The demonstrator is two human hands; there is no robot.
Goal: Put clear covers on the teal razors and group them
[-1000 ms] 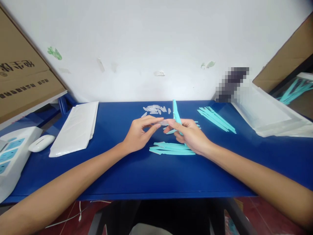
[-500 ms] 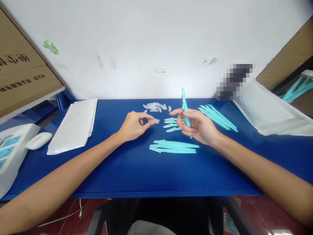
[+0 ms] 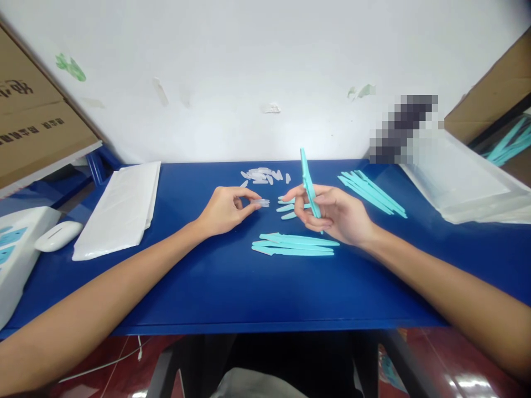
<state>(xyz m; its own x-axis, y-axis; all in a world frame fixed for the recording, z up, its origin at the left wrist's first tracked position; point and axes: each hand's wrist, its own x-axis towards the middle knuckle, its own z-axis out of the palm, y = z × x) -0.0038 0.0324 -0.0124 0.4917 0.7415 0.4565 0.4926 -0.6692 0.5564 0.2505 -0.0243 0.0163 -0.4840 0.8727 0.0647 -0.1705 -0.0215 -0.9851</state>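
Head view: left hand [image 3: 224,211] pinches clear plastic pieces [image 3: 264,203]; right hand [image 3: 342,214] has fingers curled round teal sticks [image 3: 308,185], loose sticks [image 3: 296,244] near them.

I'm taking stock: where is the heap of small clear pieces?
In the head view, the heap lies centrally near the wall, just beyond the left hand.

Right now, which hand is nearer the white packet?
Left. The left hand is to the right of the white packet; the right hand is farther right, holding turquoise sticks.
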